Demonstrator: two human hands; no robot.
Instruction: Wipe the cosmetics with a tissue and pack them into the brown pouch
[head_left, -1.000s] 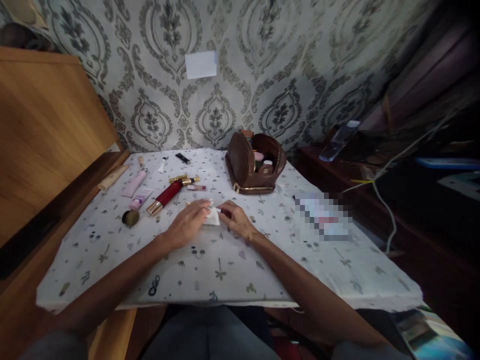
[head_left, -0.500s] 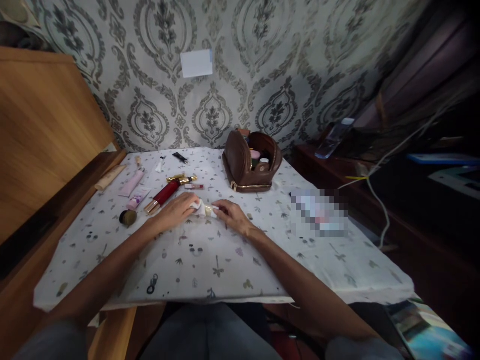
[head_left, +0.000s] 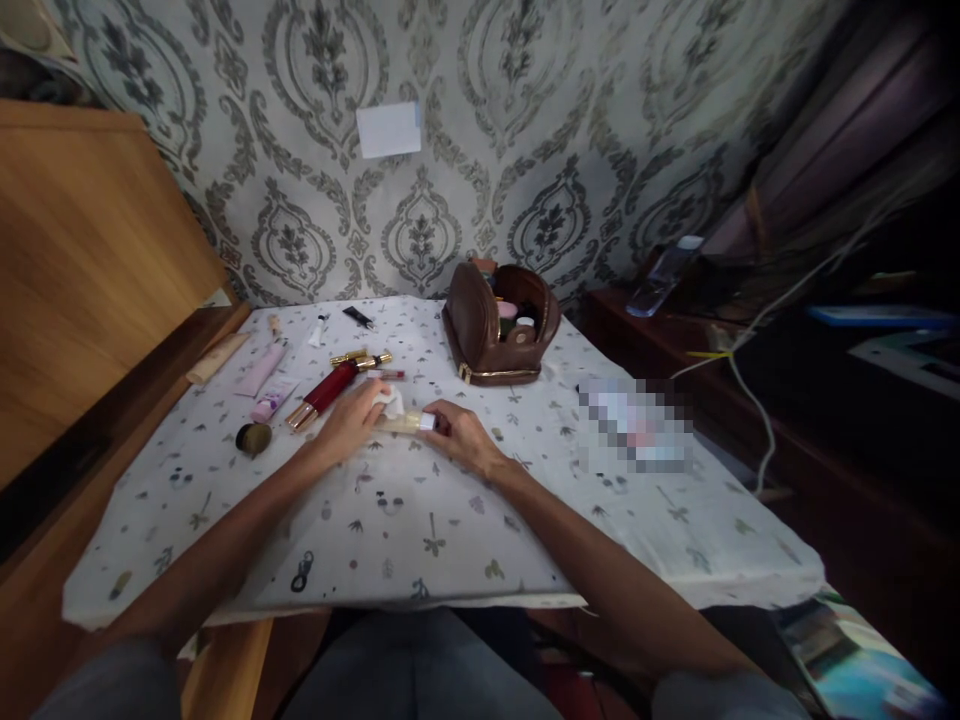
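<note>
Crumpled in the fingers of my left hand is a white tissue. My right hand is closed on one end of a small pale-yellow cosmetic bottle, which lies sideways between my hands, just over the cloth. The tissue touches or hangs right above the bottle's left part; I cannot tell which. Left of my left hand lies a dark red tube with a gold-coloured end. A thin lip-product tube and gold-coloured tubes lie behind it.
A brown open cosmetic bag with items inside stands at the back. Pink tubes, a round brush and a black tube lie on the patterned cloth. A blurred-out object is at right, a wooden panel at left.
The tissue has shifted a little left along the bottle with my left hand, so more of the bottle shows. My right hand still grips its end, now slightly lower.
</note>
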